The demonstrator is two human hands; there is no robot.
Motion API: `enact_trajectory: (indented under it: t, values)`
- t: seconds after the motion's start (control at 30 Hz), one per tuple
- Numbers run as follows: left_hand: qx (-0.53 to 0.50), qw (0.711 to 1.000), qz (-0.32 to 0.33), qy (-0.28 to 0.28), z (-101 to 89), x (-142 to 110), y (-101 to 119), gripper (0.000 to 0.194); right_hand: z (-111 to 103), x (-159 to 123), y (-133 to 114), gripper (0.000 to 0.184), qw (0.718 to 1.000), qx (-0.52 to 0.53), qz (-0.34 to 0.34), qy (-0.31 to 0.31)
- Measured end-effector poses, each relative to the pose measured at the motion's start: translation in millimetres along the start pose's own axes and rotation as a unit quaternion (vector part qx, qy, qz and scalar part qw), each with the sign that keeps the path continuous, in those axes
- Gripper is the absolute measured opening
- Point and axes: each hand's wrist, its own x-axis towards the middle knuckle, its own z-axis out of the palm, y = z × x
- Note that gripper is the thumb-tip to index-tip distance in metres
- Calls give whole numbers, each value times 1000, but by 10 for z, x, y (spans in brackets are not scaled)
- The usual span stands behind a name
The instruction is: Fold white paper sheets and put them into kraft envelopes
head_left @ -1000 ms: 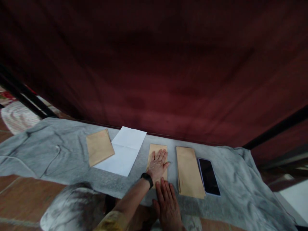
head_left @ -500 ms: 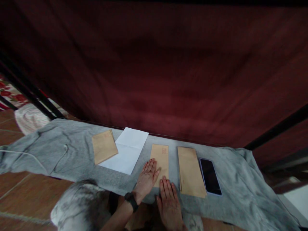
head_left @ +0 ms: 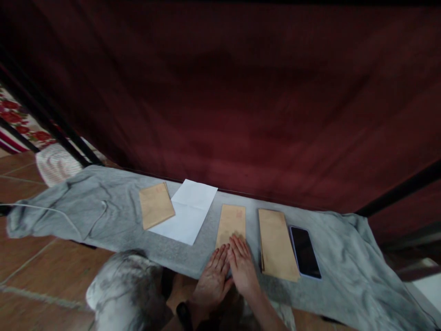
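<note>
A single brown paper envelope lies flat in front of me on the grey cloth. My left hand rests on its near end, palm down with the fingers stretched out. Beside it, touching or nearly so, my right hand lies flat on the same envelope, fingers extended. Both hands cover the near edge. To the right is a stack of brown envelopes. On the left, more brown envelopes partly overlap a creased white sheet of paper.
A dark-screened phone lies right of the stack. The grey cloth covers the narrow surface, with a white cable across its left end. A dark red curtain hangs behind. Tiled floor shows at lower left.
My left hand has slid down toward the near end of the envelope. My right hand has moved up onto it, beside the left. The view has shifted slightly.
</note>
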Motion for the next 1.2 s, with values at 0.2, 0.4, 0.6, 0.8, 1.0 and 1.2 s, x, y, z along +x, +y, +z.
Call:
enact_trajectory:
  t: [0.2, 0.4, 0.6, 0.8, 1.0, 1.2]
  values:
    - [10, 1000, 3, 3, 54, -8, 15, 50, 255, 626, 48, 53, 996, -46, 24, -66]
    - [2, 1000, -12, 12, 28, 8, 39, 62, 361, 740, 264, 65, 992, -97, 76, -24]
    - [-1, 1000, -17, 2, -21, 25, 58, 70, 358, 766, 401, 67, 990, -108, 83, 40]
    - [-10, 1000, -9, 12, 7, 20, 45, 66, 257, 555, 394, 64, 989, -114, 84, 33]
    - [-15, 1000, -8, -11, 9, -1, 45, 68, 127, -72, 55, 54, 996, -83, 20, 1]
    - [-1, 1000, -15, -2, 26, 3, 68, 73, 119, -399, -58, 53, 995, -94, -24, 32]
